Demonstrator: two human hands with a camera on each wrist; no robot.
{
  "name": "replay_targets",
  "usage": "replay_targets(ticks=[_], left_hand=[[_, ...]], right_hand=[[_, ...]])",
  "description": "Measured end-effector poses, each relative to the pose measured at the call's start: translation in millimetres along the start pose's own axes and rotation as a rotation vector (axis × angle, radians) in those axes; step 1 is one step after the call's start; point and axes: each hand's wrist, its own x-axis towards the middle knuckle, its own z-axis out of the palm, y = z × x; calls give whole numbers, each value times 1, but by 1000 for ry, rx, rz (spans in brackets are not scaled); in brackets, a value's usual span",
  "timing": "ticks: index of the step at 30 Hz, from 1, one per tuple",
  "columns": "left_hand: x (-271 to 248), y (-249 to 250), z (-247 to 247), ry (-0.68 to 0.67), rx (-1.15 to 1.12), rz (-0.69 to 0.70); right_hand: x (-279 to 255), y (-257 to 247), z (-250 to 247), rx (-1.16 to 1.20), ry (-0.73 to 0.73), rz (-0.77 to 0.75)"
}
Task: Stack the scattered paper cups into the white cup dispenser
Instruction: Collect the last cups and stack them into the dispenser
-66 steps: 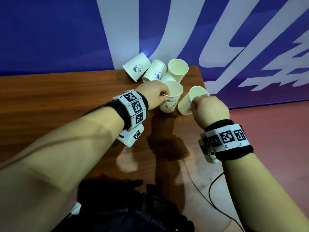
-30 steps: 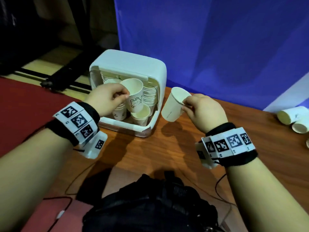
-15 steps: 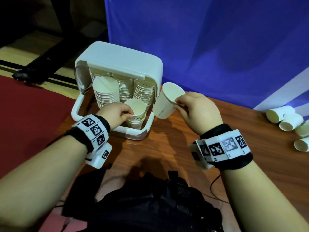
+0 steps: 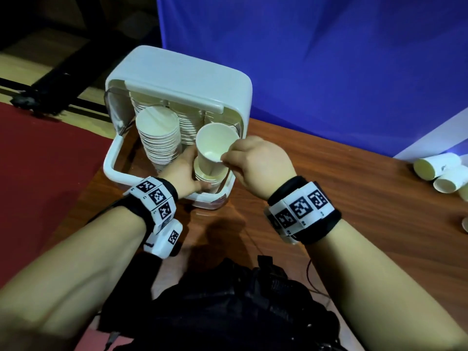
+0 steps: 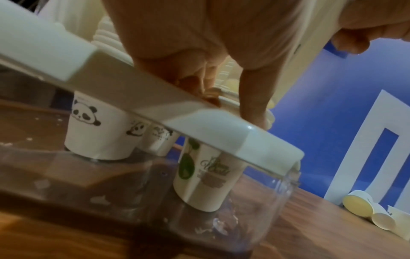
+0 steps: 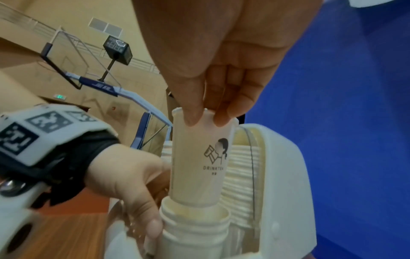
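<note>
The right hand point(image 4: 255, 165) is pinching the rim of a paper cup point(image 4: 214, 148) between thumb and fingertips point(image 6: 193, 115), its base sitting just inside the short stack of cups point(image 6: 195, 226) at the front right of the white dispenser point(image 4: 192, 79). The left hand point(image 4: 182, 176) is curling its grip around that stack. More loose cups point(image 4: 440, 171) are lying well apart on the wooden surface point(image 4: 367, 198).
</note>
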Motion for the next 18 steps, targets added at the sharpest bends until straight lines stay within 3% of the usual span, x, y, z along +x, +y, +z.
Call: replay_targets(ticks=[9, 14, 18], left_hand=[[5, -10, 4, -11, 57, -73], [2, -3, 0, -23, 104, -74], [-10, 8, -11, 7, 243, -60]], right_hand=[[20, 1, 37, -166, -631, 61], [28, 4, 48, -185, -723, 87], [17, 12, 44, -24, -571, 136]])
